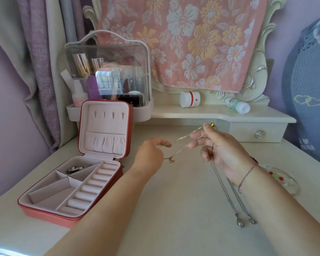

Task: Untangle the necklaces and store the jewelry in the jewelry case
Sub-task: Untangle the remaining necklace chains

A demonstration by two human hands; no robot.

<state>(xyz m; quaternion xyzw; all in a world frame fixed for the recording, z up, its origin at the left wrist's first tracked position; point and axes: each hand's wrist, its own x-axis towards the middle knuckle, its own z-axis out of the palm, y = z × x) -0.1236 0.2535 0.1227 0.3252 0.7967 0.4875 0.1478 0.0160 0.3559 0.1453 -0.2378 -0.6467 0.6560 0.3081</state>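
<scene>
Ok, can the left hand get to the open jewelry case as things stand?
Probably yes. The jewelry case lies open just beside the left hand, with nothing between them. But its fingers pinch the gold chain, which the right hand also holds.

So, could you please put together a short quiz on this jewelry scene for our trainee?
1. True or false: the jewelry case is shut.
2. What do the left hand and right hand hold stretched between them? A) a gold necklace B) a beaded bracelet C) a watch
3. Fill in: the silver necklaces lie on the table beside the ___ forearm.
Key: 1 false; 2 A; 3 right.
</scene>
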